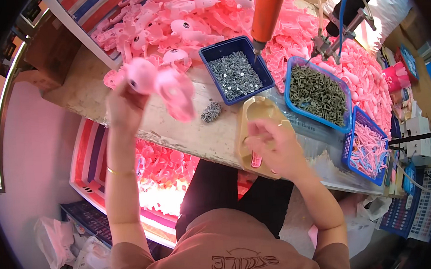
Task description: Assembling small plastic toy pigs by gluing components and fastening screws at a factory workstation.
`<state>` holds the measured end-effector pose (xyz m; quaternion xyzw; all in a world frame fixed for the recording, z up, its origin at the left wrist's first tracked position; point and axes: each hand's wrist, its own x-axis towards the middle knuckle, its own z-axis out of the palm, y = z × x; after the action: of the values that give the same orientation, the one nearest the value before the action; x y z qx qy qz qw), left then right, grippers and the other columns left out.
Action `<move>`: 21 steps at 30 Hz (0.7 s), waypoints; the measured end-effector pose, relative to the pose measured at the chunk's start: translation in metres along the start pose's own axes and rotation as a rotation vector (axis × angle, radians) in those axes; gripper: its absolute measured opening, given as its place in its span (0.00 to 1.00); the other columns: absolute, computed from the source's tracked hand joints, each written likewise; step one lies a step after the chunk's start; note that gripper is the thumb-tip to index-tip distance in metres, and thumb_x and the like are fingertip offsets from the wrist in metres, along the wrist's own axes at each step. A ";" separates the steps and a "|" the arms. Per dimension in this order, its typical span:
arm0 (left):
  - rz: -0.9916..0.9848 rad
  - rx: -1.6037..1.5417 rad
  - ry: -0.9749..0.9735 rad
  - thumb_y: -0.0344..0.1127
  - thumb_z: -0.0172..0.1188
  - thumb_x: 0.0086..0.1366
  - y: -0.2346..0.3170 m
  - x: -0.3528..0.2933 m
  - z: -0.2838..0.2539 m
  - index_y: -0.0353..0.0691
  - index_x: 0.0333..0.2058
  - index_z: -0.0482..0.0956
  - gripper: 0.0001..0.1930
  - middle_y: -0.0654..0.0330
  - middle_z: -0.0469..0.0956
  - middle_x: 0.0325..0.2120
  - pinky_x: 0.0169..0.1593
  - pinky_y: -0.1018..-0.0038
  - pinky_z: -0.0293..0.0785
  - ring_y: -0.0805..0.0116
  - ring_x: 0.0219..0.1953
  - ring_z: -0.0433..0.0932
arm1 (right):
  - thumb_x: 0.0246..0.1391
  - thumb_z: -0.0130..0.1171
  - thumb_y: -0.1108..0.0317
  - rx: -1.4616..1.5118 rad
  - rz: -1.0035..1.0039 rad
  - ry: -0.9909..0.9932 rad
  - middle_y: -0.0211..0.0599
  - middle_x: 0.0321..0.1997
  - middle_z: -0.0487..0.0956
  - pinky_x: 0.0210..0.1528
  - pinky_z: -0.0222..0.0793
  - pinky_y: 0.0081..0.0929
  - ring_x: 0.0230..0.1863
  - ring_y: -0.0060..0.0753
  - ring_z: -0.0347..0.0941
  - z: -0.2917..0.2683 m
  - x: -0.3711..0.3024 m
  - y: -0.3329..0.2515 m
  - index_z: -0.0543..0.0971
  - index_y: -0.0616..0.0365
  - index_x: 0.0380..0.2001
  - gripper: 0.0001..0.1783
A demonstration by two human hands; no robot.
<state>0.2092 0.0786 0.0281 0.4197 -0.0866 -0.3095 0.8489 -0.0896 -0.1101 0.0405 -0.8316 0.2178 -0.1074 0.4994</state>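
Observation:
My left hand is closed on a pink plastic toy animal with a round head and a dark eye, lifted at the left of the bench and blurred by motion. My right hand hovers over a tan moulded fixture at the bench's front edge. Its fingers are curled together in a loose pinch; what they hold, if anything, cannot be made out. A small pink part shows in the fixture just below those fingers.
A dark blue bin of small screws, a bin of olive-brown metal pieces and a basket of pink and blue sticks stand around the fixture. An orange screwdriver hangs above. Pink toy shells heap behind; a screw cluster lies nearby.

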 end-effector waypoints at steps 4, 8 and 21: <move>-0.234 -0.104 0.126 0.39 0.45 0.71 -0.060 -0.070 0.062 0.34 0.49 0.74 0.17 0.55 0.79 0.45 0.51 0.66 0.78 0.62 0.46 0.79 | 0.56 0.62 0.66 0.064 -0.241 0.030 0.42 0.46 0.78 0.43 0.71 0.36 0.45 0.37 0.76 0.014 -0.008 -0.018 0.78 0.63 0.41 0.13; -0.224 0.050 -0.133 0.46 0.44 0.73 -0.088 -0.088 0.066 0.38 0.61 0.65 0.24 0.57 0.71 0.54 0.51 0.69 0.73 0.65 0.54 0.72 | 0.52 0.64 0.71 -0.211 -0.522 0.124 0.40 0.41 0.77 0.42 0.71 0.36 0.42 0.41 0.75 -0.008 -0.034 -0.020 0.79 0.60 0.36 0.09; 0.447 1.259 -0.733 0.40 0.69 0.55 -0.119 -0.105 0.099 0.43 0.66 0.60 0.41 0.49 0.54 0.68 0.68 0.55 0.52 0.47 0.68 0.53 | 0.41 0.70 0.67 -0.632 -0.444 0.164 0.36 0.47 0.78 0.50 0.71 0.37 0.49 0.43 0.74 -0.036 -0.059 0.031 0.80 0.55 0.46 0.24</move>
<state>0.0318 0.0217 0.0120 0.6673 -0.6062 -0.1420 0.4088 -0.1639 -0.1232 0.0327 -0.9600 0.0939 -0.2065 0.1643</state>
